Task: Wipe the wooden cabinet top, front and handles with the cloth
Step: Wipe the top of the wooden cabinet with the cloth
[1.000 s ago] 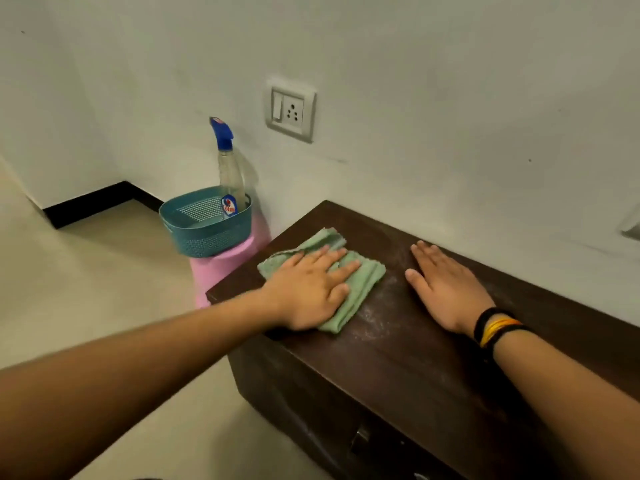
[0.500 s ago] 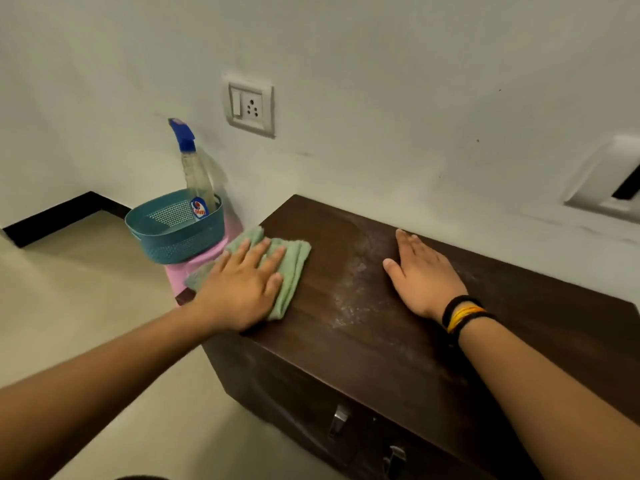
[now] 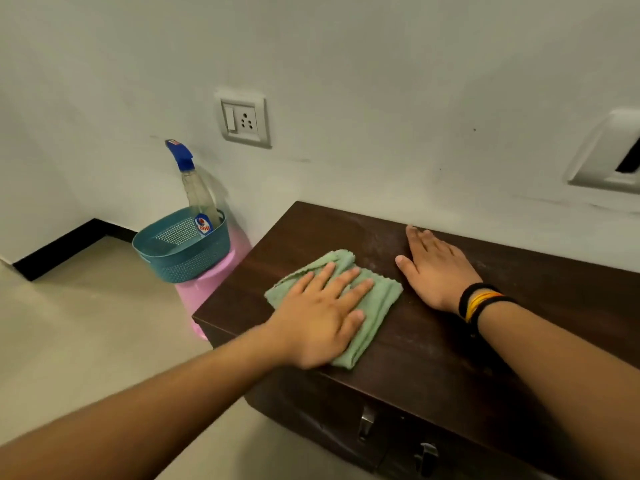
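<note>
Cloth (image 3: 375,299): lay folded on the cabinet top (image 3: 433,358), near its left end.
Left hand (image 3: 320,320): pressed flat on the cloth, fingers spread, gripping nothing.
Right hand (image 3: 434,270): rested open-palmed on bare wood just beside the cloth.

A plain pale wall (image 3: 381,81) fills the upper view, carrying a white switch-and-socket plate (image 3: 244,118) and, at the right edge, another white fitting (image 3: 609,154) — partly cut off. The floor (image 3: 86,323) is light beige, edged by a black skirting (image 3: 72,245). A pink stool (image 3: 207,287) stands in the corner, bearing a teal basket (image 3: 187,259) — a spray bottle (image 3: 195,188) leans inside.
</note>
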Tool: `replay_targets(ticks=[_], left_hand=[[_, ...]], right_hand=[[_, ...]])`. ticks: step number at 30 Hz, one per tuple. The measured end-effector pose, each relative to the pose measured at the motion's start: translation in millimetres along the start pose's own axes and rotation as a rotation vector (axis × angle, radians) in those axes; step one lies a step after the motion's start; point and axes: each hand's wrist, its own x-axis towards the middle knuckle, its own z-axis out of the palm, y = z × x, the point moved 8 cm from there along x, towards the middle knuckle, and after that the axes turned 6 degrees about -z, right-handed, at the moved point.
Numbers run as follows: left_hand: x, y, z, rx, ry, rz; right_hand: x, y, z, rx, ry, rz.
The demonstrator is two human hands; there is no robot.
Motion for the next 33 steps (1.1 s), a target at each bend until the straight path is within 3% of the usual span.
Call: replay_targets(ticks=[2, 5, 7, 9, 10, 14, 16, 19, 20, 24, 27, 30, 33], left_hand=[[40.9, -46.2, -15.1, -0.035, -0.044, -0.152], [9.0, -83.7, -15.7, 0.014, 0.001, -0.314], [-27.0, -34.7, -6.9, 0.045, 0.021, -0.197], [-5.6, 9.2, -2.5, 0.054, 0.008, 0.016], [20.2, 9.6, -4.1, 0.041, -0.016, 0.03], [66.8, -70.7, -19.0, -0.006, -0.04, -0.252], [36.6, -54.0, -13.7, 0.018, -0.003, -0.213], [40.3, 12.4, -3.0, 0.018, -0.008, 0.004], [61.1, 9.4, -6.0, 0.002, -0.018, -0.012], [91.3, -76.8, -20.2, -0.058, -0.016, -0.369], [58.9, -25.4, 1.6, -0.021, -0.024, -0.274], [97.4, 7.4, -5.9, -0.022, -0.002, -0.136], [123.1, -49.4, -16.0, -0.07, -0.081, -0.3]], right_hand=[[-5.7, 0.8, 2.0, 0.023, -0.015, -0.023], [-12.3, 2.0, 1.8, 0.02, -0.026, -0.044], [-7.2, 0.2, -0.9, 0.005, -0.016, -0.054], [-2.4, 3.3, -1.0, -0.005, -0.012, -0.051], [-3.4, 4.4, 1.0, -0.004, -0.024, -0.061], [-17.9, 6.0, 4.4, 0.009, -0.052, -0.091], [-14.1, 6.9, -2.7, 0.002, -0.022, -0.092], [-11.5, 13.6, -1.3, 0.008, -0.038, -0.089], [-14.0, 14.5, 1.8, 0.01, -0.055, -0.099], [-23.1, 18.5, 0.4, 0.01, -0.073, -0.108], [-24.7, 21.5, 3.6, -0.017, -0.11, -0.11], [-26.8, 30.7, 0.8, -0.021, -0.136, -0.081], [-28.7, 41.7, 0.3, -0.012, -0.161, -0.067]])
